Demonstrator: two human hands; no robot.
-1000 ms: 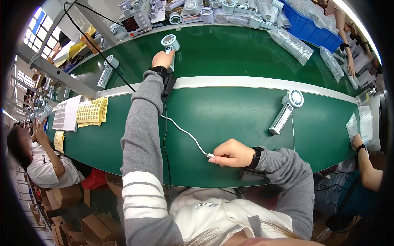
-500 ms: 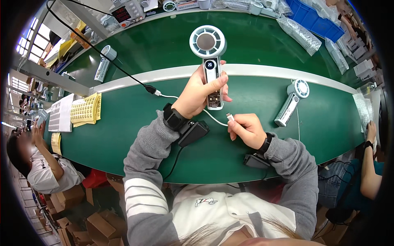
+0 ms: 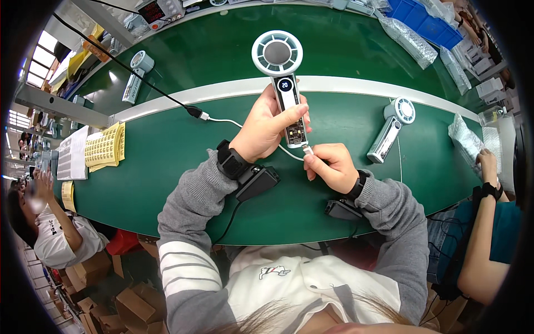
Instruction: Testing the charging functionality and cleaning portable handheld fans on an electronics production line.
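Note:
A handheld fan (image 3: 277, 53) with a round light-blue head is upright in my left hand (image 3: 266, 126), whose fingers wrap round its handle. A small lit display shows on the upper handle, and the lower part lies uncovered, with a circuit board in sight. My right hand (image 3: 332, 167) pinches the plug of a white USB cable (image 3: 292, 156) at the handle's bottom end. The plug tip meets or nearly meets the fan; I cannot tell whether it is inserted. The cable loops behind my left hand to a black cord (image 3: 194, 111).
Another fan (image 3: 392, 131) lies on the green table to the right, and one (image 3: 137, 75) stands beyond the white ledge at left. Yellow label sheets (image 3: 105, 147) lie at left. A blue crate (image 3: 425, 22) and bubble-wrapped packs (image 3: 409, 42) are at far right. Co-workers sit on both sides.
My right hand has brought the cable plug up to the fan's bottom end, from a short gap below it. At right, a co-worker's hand now touches a bubble-wrap pack.

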